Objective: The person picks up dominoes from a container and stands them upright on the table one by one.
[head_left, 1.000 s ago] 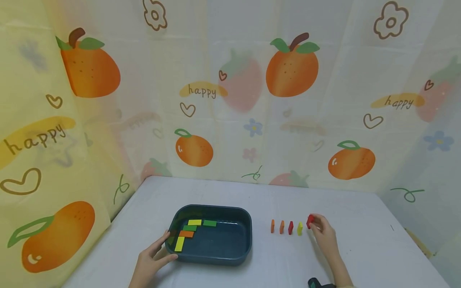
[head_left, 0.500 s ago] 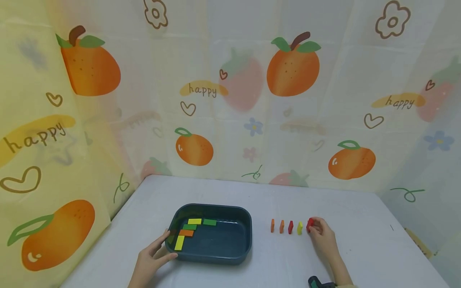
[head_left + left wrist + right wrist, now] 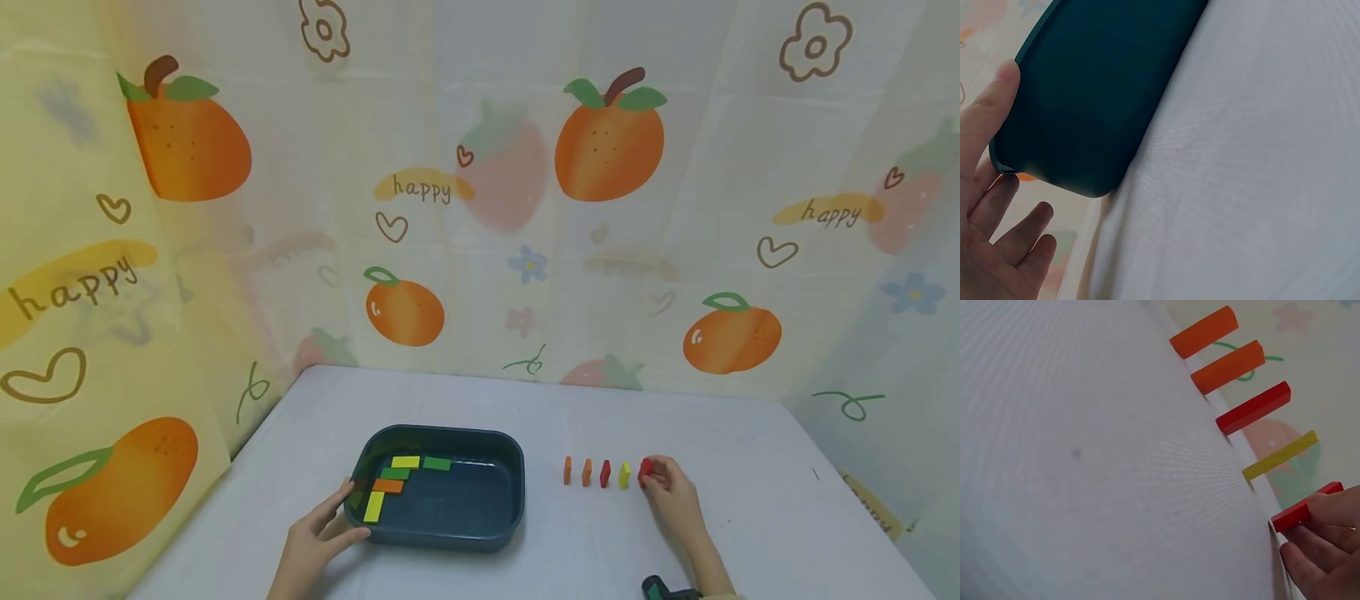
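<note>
My right hand [image 3: 675, 492] pinches a red domino [image 3: 1297, 510] between thumb and fingers. That domino stands upright at the right end of a row, its lower end at the tabletop. To its left stand, spaced apart, a yellow domino [image 3: 624, 476], another red domino [image 3: 605, 474] and two orange ones, the nearer orange domino [image 3: 1229, 367] and the end orange domino [image 3: 1205, 332]. My left hand [image 3: 318, 533] holds the left end of a dark teal tray [image 3: 450, 546], thumb on the near wall and fingers at the rim; the other fingers [image 3: 1025, 231] stay off it.
Several dominoes lie flat in the tray's left part, among them a yellow domino [image 3: 373, 507], an orange domino [image 3: 388, 486] and a green domino [image 3: 437, 464]. A white cloth [image 3: 555, 558] covers the table. A fruit-print curtain [image 3: 480, 250] hangs behind. A dark object [image 3: 663, 590] shows by the right wrist.
My right hand has lowered the red domino slightly, to the tabletop beside the yellow one. The left hand and the tray have stayed in place.
</note>
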`<state>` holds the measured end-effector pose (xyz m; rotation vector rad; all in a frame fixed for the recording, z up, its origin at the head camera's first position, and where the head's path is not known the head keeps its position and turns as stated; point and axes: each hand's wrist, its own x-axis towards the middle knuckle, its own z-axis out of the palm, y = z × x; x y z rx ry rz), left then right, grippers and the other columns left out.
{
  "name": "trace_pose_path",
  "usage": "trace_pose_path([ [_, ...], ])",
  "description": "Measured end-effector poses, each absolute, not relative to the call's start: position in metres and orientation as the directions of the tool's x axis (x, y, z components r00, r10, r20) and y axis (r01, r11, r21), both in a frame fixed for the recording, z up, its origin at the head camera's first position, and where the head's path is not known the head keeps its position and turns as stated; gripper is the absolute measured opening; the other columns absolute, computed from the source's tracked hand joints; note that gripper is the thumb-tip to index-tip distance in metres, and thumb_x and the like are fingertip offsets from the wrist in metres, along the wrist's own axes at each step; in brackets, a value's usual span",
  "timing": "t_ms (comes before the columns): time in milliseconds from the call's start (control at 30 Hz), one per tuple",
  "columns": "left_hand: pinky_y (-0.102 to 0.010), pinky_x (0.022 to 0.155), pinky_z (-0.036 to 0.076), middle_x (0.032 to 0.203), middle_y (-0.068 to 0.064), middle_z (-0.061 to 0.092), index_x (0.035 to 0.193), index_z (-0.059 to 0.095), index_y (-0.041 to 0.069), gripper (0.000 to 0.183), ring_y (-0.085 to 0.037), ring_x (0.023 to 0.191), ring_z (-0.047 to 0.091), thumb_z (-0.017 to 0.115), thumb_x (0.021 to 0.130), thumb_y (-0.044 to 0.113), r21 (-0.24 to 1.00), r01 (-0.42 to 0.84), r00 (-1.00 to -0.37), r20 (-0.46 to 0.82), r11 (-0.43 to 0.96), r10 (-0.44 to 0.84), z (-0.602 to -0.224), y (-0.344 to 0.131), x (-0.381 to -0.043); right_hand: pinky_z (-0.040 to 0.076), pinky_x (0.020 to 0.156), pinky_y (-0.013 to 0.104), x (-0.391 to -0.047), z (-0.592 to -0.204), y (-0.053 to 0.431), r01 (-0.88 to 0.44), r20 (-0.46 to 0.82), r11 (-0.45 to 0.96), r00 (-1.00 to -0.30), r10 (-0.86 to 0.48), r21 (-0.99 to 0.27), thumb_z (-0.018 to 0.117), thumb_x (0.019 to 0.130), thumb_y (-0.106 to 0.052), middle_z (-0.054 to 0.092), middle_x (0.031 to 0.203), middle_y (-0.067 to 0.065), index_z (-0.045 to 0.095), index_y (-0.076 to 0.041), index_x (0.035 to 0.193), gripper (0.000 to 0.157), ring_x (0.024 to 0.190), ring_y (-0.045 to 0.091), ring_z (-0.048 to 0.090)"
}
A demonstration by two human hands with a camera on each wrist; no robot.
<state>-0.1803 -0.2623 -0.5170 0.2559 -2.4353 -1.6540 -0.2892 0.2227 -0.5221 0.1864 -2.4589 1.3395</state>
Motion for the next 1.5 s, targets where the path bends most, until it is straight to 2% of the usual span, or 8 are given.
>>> trace_pose_path([
  [200,-0.05,0.098,0.031,0.135,-0.007,0.04,0.129,0.049,0.013,0.073,-0.03,0.126,0.03,0.079,0.065,0.03,0.931,-0.039,-0.968,0.054,0.363,-0.244,-0.517,-0.263,-0.181,0.05,0.08,0.033,-0.289,-0.522,0.223,-0.208,0.27,0.528,-0.962,0.042,-0.823,0.052,0.086,0.006,0.054,0.106,0.026,0.047,0.008,0.112,0.026,0.097,0.035,0.054],
  [367,-0.05,0.098,0.032,0.134,-0.006,0.04,0.129,0.049,0.013,0.073,-0.029,0.126,0.03,0.079,0.065,0.03,0.934,-0.039,-0.968,0.053,0.355,-0.245,-0.517,-0.262,-0.18,0.049,0.081,0.034,-0.29,-0.522,0.224,-0.195,0.252,0.519,-0.967,0.041,-0.832,0.052,0.086,0.007,0.053,0.106,0.026,0.047,0.008,0.111,0.026,0.099,0.036,0.053],
  [733,-0.05,0.098,0.032,0.135,-0.006,0.04,0.129,0.049,0.013,0.073,-0.029,0.126,0.029,0.079,0.065,0.03,0.934,-0.04,-0.968,0.052,0.355,-0.244,-0.517,-0.262,-0.18,0.049,0.081,0.036,-0.288,-0.522,0.224,-0.22,0.275,0.529,-0.961,0.027,-0.819,0.052,0.086,0.008,0.053,0.107,0.026,0.046,0.008,0.114,0.029,0.098,0.037,0.053],
  [1000,-0.05,0.098,0.032,0.134,-0.006,0.04,0.129,0.049,0.012,0.073,-0.029,0.126,0.03,0.079,0.065,0.03,0.932,-0.035,-0.969,0.058,0.361,-0.242,-0.517,-0.262,-0.18,0.051,0.076,0.034,-0.288,-0.526,0.225,-0.284,0.351,0.53,-0.936,0.029,-0.799,0.06,0.081,0.005,0.055,0.101,0.025,0.048,0.007,0.11,0.031,0.093,0.036,0.055],
  [1133,-0.049,0.097,0.032,0.134,-0.006,0.041,0.129,0.05,0.012,0.073,-0.029,0.125,0.03,0.079,0.064,0.03,0.93,-0.031,-0.968,0.063,0.365,-0.243,-0.518,-0.262,-0.18,0.048,0.082,0.041,-0.288,-0.524,0.225,-0.222,0.289,0.523,-0.956,0.049,-0.823,0.06,0.083,-0.001,0.054,0.107,0.024,0.047,0.006,0.113,0.034,0.1,0.038,0.052],
  [1267,-0.049,0.097,0.032,0.134,-0.007,0.041,0.129,0.05,0.012,0.073,-0.029,0.125,0.031,0.079,0.065,0.03,0.929,-0.034,-0.968,0.061,0.368,-0.244,-0.518,-0.263,-0.18,0.044,0.088,0.041,-0.286,-0.517,0.224,-0.162,0.229,0.493,-0.97,0.077,-0.855,0.06,0.086,-0.009,0.051,0.114,0.023,0.046,0.005,0.117,0.037,0.107,0.036,0.049],
  [1367,-0.049,0.097,0.033,0.134,-0.007,0.041,0.129,0.05,0.012,0.073,-0.029,0.125,0.031,0.079,0.065,0.03,0.929,-0.033,-0.968,0.062,0.368,-0.244,-0.518,-0.263,-0.18,0.044,0.089,0.03,-0.285,-0.513,0.223,-0.141,0.207,0.458,-0.973,0.099,-0.878,0.06,0.087,-0.013,0.049,0.117,0.022,0.045,0.004,0.118,0.038,0.111,0.034,0.046],
  [1500,-0.049,0.097,0.033,0.133,-0.007,0.042,0.128,0.05,0.012,0.072,-0.029,0.125,0.032,0.079,0.065,0.03,0.93,-0.023,-0.968,0.072,0.367,-0.243,-0.518,-0.263,-0.18,0.038,0.081,0.006,-0.284,-0.51,0.222,-0.14,0.221,0.428,-0.965,0.145,-0.893,0.06,0.087,-0.017,0.048,0.119,0.02,0.048,0.003,0.117,0.037,0.112,0.03,0.044],
])
